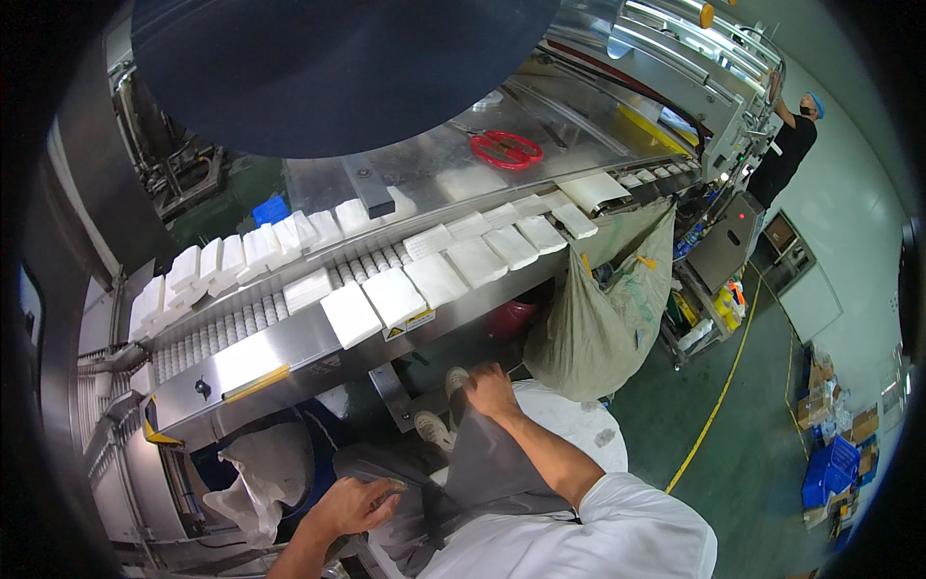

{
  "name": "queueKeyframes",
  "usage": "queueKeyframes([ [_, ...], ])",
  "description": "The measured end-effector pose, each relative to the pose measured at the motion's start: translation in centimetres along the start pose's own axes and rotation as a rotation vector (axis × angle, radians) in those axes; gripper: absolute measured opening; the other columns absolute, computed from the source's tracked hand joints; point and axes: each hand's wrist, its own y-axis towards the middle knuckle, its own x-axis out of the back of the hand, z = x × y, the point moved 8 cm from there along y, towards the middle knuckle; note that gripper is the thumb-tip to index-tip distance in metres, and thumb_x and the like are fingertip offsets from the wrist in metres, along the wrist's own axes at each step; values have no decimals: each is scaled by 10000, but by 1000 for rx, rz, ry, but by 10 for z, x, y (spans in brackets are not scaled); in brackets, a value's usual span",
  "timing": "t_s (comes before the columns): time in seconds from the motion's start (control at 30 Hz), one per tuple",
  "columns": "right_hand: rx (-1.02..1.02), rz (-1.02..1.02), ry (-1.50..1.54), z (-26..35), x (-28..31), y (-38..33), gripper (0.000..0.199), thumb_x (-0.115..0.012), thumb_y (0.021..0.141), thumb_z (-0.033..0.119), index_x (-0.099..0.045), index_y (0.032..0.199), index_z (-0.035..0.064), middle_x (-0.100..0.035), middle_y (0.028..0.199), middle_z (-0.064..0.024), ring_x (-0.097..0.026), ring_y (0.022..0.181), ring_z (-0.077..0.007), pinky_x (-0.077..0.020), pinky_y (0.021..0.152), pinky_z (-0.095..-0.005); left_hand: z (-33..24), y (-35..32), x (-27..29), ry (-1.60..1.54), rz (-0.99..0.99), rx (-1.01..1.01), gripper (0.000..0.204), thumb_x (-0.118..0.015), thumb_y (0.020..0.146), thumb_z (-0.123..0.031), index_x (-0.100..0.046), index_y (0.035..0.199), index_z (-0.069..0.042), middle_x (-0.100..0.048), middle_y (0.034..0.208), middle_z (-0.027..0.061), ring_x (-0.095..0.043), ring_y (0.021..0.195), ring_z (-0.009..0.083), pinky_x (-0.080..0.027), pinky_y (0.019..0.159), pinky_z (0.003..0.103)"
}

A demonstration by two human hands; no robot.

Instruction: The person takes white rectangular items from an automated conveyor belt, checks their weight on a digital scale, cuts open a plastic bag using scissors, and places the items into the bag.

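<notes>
Resting on your grey-trousered knee (pixel 482 454), your right hand (pixel 490 391) with fingers curled together sits nearer the conveyor's (pixel 289 347) front-edge white stacks (pixel 394 297) than your loosely curled left hand (pixel 355 504).

Right hand (pixel 489 391) rests on grey-trousered knee (pixel 477 454) below steel conveyor (pixel 289 352); left hand (pixel 359 504) on other knee; white tissue stacks (pixel 391 294) along conveyor; red scissors (pixel 505 149) beyond.

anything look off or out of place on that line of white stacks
The white stacks along the conveyor's front edge sit at uneven angles, some jutting over the rim. A pair of red scissors lies loose on the steel top behind them. Both hands are off the line: left hand and right hand rest on the person's knees.
</notes>
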Motion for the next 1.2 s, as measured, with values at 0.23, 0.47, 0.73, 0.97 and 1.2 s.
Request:
queueKeyframes([
  [0.23, 39, -35, 16, -2, -4, 0, 367, -598, 916, 344, -760, 945, 16, -697, 1105, -168, -595, 1121, -376, -480, 971, -529, -4, 0, 2, 0, -15, -66, 388, -579, 997, -366, -726, 1136, -35, -719, 681, 140, -699, 558, 265, -548, 544, 363],
  [0.47, 24, -2, 24, 3, 4, -1, 308, -592, 909, 277, -732, 977, 11, -699, 1058, -200, -608, 1060, -398, -509, 928, -513, 5, -1, -3, -5, 5, -9, 326, -642, 943, -314, -731, 1086, -35, -710, 695, 159, -699, 598, 322, -552, 572, 398],
  [0.73, 7, -59, -41, 2, 2, 0, 368, -589, 920, 336, -730, 878, -2, -712, 1025, -196, -618, 1044, -398, -512, 919, -511, -16, 2, 6, -26, -57, -42, 232, -694, 903, -228, -736, 1066, -68, -682, 655, 137, -687, 587, 331, -543, 557, 404],
  [0.97, -80, 4, -129, -2, -4, 5, 444, -579, 949, 396, -749, 932, -14, -720, 1071, -183, -605, 1109, -398, -501, 959, -515, -26, -5, 8, -20, 7, 1, 276, -667, 936, -174, -683, 1159, -13, -722, 941, 233, -714, 862, 389, -538, 699, 458],
  [1.2, -106, 96, -108, -29, -17, 2, 423, -587, 935, 391, -745, 963, 0, -715, 1094, -188, -617, 1104, -400, -515, 932, -518, -41, -1, 13, -87, -76, -100, 277, -594, 980, -253, -690, 1100, -22, -669, 784, 244, -671, 738, 440, -513, 632, 493],
])
